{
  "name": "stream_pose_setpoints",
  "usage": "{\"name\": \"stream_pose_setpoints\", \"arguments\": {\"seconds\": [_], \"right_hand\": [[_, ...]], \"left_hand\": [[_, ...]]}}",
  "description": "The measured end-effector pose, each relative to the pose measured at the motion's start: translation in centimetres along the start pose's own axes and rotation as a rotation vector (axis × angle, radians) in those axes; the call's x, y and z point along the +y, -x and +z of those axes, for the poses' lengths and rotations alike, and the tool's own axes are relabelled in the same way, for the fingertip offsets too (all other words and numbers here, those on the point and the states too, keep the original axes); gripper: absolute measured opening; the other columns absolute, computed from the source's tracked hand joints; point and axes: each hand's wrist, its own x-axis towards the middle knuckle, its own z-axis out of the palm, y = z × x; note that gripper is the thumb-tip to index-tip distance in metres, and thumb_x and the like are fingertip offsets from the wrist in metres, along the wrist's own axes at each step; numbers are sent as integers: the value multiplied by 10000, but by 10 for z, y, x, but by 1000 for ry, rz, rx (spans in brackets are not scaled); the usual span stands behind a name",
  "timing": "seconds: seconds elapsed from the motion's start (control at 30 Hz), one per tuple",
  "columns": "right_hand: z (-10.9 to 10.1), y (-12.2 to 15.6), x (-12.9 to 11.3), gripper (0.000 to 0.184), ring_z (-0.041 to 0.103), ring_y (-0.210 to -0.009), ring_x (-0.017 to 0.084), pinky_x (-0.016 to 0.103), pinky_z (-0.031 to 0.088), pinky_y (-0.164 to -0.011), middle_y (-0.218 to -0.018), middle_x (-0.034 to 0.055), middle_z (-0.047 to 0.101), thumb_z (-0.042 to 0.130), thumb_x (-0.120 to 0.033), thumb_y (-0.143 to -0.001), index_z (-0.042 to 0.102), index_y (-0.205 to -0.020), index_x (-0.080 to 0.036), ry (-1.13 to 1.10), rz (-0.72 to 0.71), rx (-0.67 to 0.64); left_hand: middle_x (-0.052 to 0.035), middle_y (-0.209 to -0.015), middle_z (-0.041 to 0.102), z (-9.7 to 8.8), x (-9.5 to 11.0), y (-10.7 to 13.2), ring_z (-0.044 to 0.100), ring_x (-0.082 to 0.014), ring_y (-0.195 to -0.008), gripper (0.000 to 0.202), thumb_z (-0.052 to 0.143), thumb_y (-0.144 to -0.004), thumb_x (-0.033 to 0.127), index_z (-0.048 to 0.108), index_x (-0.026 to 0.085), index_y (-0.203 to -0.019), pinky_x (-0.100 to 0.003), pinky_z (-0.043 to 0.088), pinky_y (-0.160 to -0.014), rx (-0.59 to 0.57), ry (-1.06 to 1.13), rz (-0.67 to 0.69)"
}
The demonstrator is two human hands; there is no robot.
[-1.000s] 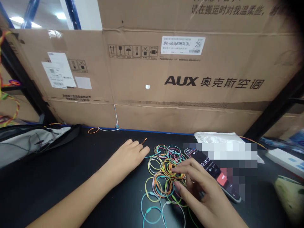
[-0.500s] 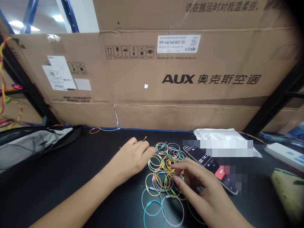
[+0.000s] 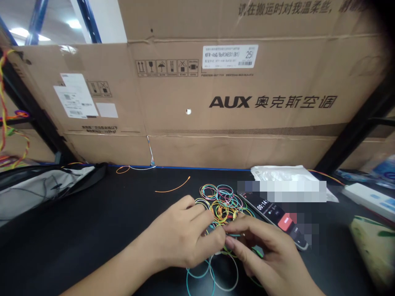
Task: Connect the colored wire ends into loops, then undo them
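My left hand (image 3: 191, 234) bends over a pile of coloured wire keyring loops (image 3: 220, 211), its fingertips drawn together beside my right hand's. My right hand (image 3: 265, 246) is closed in a pinch, thumb against index finger. A short length of teal wire (image 3: 236, 235) shows between those fingers; the rest of it is hidden. What my left fingertips grip cannot be made out. Below the hands lie a white loop (image 3: 237, 273) and a turquoise loop (image 3: 187, 283). An orange wire (image 3: 173, 190), unlooped, rests on the table beyond my left hand.
A phone (image 3: 267, 211) with a running timer lies right of the pile. Behind it is a white plastic packet (image 3: 277, 172). A power strip (image 3: 370, 199) and a greenish packet (image 3: 367, 246) are at right, a grey bag (image 3: 46, 189) at left. A cardboard box wall (image 3: 173, 107) closes the back.
My left hand has moved right and nearer, to meet my right hand over the loops. The orange wire, mostly covered before, now lies uncovered on the table.
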Motion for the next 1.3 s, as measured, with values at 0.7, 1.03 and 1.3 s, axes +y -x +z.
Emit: {"name": "stream_pose_setpoints", "arguments": {"seconds": [0.7,1.03,1.3], "right_hand": [[-11,-15,-1,296,532,-322,103,218,415,-365,-444,-47,578,797,-512,-836,758,-782,-223,-254,357,140],[-10,-18,10,295,546,-338,113,219,402,-337,-501,-39,611,842,-487,-792,744,-803,-208,-293,370,86],[-4,-10,12,217,558,-362,111,228,426,-343,-646,1,703,831,-446,-809,760,-819,-241,-281,335,86]], "left_hand": [[-20,-781,626,5,-11,11,541,-166,-686,229,433,-1026,84,645,150,-974,-321,352,-632,-133,94,-54],[-24,-814,621,2,-10,17,521,-168,-691,169,506,-970,104,651,169,-913,-319,384,-657,-187,163,-174],[-27,-818,615,6,-6,17,523,-174,-720,120,559,-969,141,653,167,-899,-322,372,-670,-130,240,-216]]}}
